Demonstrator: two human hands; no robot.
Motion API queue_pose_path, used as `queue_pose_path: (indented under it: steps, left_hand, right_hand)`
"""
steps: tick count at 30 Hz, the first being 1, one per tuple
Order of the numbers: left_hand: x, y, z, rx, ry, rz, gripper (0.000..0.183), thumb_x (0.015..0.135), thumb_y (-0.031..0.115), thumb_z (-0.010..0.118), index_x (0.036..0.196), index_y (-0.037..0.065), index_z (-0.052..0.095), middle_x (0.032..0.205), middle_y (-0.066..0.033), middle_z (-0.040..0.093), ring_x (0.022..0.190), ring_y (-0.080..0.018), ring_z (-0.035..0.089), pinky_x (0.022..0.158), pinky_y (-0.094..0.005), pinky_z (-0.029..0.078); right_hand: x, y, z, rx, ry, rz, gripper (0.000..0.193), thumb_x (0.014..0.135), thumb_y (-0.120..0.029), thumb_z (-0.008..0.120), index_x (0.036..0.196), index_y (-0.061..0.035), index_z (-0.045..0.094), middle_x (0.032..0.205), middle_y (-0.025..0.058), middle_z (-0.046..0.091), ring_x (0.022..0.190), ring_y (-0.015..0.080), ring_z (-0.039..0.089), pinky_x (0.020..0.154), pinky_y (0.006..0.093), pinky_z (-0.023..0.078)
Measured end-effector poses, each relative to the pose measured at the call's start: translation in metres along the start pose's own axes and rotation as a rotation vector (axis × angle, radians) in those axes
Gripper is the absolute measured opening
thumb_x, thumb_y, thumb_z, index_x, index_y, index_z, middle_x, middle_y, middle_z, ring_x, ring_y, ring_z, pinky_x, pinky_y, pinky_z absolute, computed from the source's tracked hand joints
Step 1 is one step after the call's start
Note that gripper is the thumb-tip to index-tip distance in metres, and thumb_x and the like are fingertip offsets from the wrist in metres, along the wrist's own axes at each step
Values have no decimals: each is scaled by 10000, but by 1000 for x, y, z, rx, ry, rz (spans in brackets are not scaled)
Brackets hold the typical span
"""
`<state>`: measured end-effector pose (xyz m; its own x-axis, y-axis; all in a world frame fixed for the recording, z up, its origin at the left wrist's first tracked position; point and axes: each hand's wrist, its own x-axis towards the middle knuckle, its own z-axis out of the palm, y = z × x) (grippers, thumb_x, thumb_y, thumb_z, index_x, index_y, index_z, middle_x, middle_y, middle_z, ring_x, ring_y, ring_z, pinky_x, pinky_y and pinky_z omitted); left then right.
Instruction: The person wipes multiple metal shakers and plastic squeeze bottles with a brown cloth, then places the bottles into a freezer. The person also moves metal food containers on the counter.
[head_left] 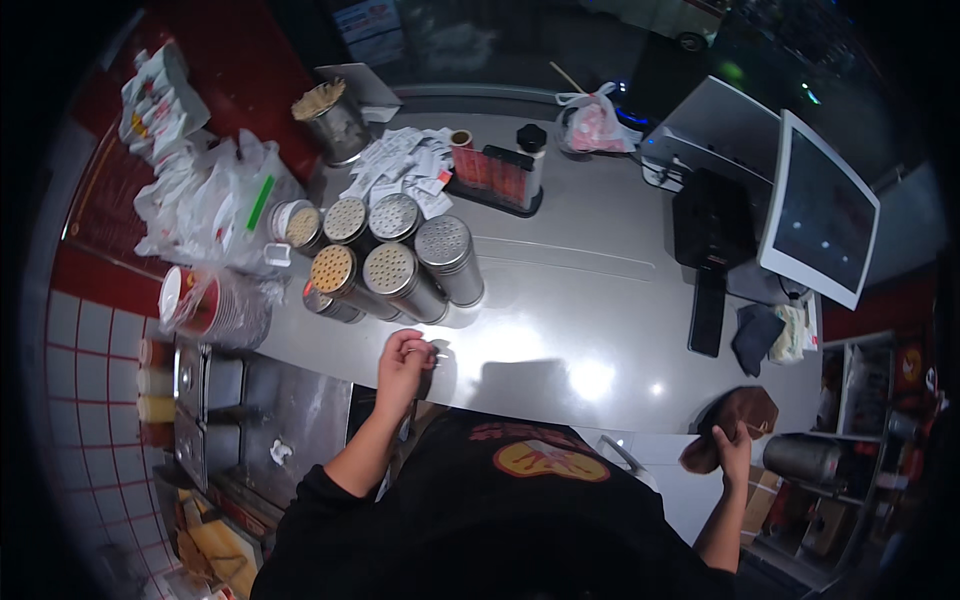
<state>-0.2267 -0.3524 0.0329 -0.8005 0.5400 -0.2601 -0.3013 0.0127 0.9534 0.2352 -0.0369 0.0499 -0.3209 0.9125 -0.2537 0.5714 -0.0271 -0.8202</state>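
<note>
My right hand (737, 452) grips a folded brown cloth (745, 410) at the right front edge of the steel counter (560, 310). My left hand (403, 362) is over the front edge, its fingers curled in. Something small and shiny shows at its fingertips, too small to name. Just beyond that hand stand several metal shakers with perforated lids, among them one with an orange-dusted lid (334, 269), a tall silver shaker (449, 258) and a shaker with a pale lid (391, 268).
Paper slips (400, 165) lie behind the shakers, beside a metal can of sticks (330, 122). At left are plastic bags (225, 190) and stacked paper cups (210, 305). A white-framed screen (822, 210), a black phone (708, 310) and a dark cloth (757, 338) occupy the right.
</note>
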Motion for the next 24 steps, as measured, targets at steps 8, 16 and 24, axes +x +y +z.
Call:
queue_pose_path:
  steps: [8, 16, 24]
  left_hand:
    - [-14, 72, 208, 461, -1082, 661, 711, 748, 90, 692, 1364, 76, 337, 1325, -125, 434, 1236, -286, 398, 1040, -373, 319]
    - [29, 88, 201, 842, -1119, 87, 406, 685, 244, 780, 1020, 75, 624, 886, -57, 641, 858, -166, 588, 873, -321, 432]
    - [25, 32, 155, 1205, -496, 709, 322, 637, 192, 772, 837, 50, 565, 1057, -114, 546, 913, -301, 491, 806, -359, 419]
  right_hand:
    - [16, -174, 24, -101, -763, -525, 233, 758, -28, 650, 905, -51, 470, 861, 60, 544, 784, 158, 524, 704, 271, 436]
    - [68, -225, 27, -41, -1054, -586, 262, 859, -238, 626, 984, -48, 495, 815, 8, 557, 759, 93, 505, 665, 250, 421]
    - [87, -149, 99, -484, -412, -999, 172, 720, -25, 616, 812, -70, 478, 1160, 137, 575, 942, 376, 539, 800, 398, 445]
